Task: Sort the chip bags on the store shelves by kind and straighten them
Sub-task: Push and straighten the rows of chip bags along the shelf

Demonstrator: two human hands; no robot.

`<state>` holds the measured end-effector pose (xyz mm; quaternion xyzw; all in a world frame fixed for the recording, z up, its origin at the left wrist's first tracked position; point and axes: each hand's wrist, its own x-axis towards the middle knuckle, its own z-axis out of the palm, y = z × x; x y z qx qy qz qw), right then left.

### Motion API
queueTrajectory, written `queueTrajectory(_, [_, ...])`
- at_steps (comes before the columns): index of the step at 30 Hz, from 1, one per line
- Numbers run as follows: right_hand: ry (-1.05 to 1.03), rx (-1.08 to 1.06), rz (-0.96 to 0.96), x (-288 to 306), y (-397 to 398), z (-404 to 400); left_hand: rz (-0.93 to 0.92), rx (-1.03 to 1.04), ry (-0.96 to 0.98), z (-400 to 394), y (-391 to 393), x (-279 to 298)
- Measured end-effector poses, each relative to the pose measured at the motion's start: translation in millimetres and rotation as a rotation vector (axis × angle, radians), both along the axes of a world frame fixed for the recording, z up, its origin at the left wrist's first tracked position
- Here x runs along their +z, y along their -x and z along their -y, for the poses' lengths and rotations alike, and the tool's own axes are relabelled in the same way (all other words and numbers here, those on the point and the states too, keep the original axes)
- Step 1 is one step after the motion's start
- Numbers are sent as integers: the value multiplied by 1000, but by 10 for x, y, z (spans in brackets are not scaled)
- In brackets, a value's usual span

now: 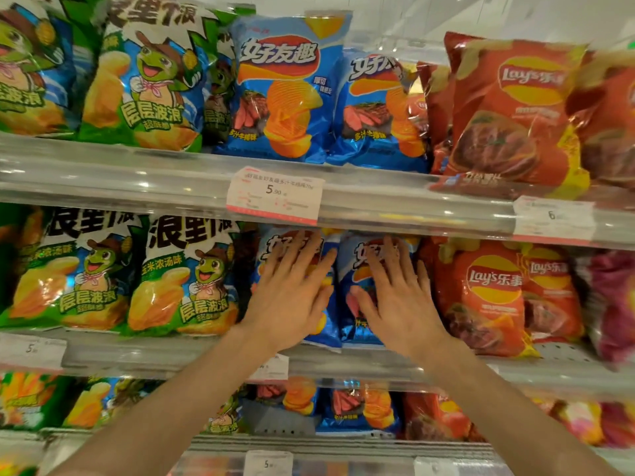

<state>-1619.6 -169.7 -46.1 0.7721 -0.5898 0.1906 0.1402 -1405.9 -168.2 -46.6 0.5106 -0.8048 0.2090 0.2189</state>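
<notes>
Two blue chip bags stand side by side on the middle shelf. My left hand (292, 293) lies flat with straight fingers on the left blue bag (326, 324). On the right blue bag (357, 324) my right hand (398, 297) presses the same way, fingers spread. Each hand hides most of its bag's front. Green bags with a cartoon turtle (182, 280) stand to the left, red Lay's bags (488, 297) to the right.
The top shelf carries the same order: green bags (144, 80), blue bags (285, 91), red bags (515, 111). A price tag (275, 195) hangs on the upper shelf rail (137, 180). A purple bag (615, 304) sits at far right. The lower shelf holds mixed bags (357, 410).
</notes>
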Motion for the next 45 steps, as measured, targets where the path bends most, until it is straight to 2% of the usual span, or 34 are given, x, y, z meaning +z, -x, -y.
queueTrajectory(6, [-73,-24,87,-193,4,-16,22,69,-13,89,78,-176])
queueTrajectory(14, [-98,-61,102,-223,-32,7,-13,153,-52,142,157,-185])
queueTrajectory(28, [-69,-35,156,-241,-29,-4,-27,148,-48,127,140,-200])
queueTrajectory(32, [-1,-32,211,-209,-21,-55,-131,102,-36,53,122,-156])
queueTrajectory(38, [101,-8,399,-98,-22,-300,-359,47,30,-332,132,-48])
queueTrajectory(45, [115,11,641,-93,-82,-817,-549,14,67,-816,23,-61])
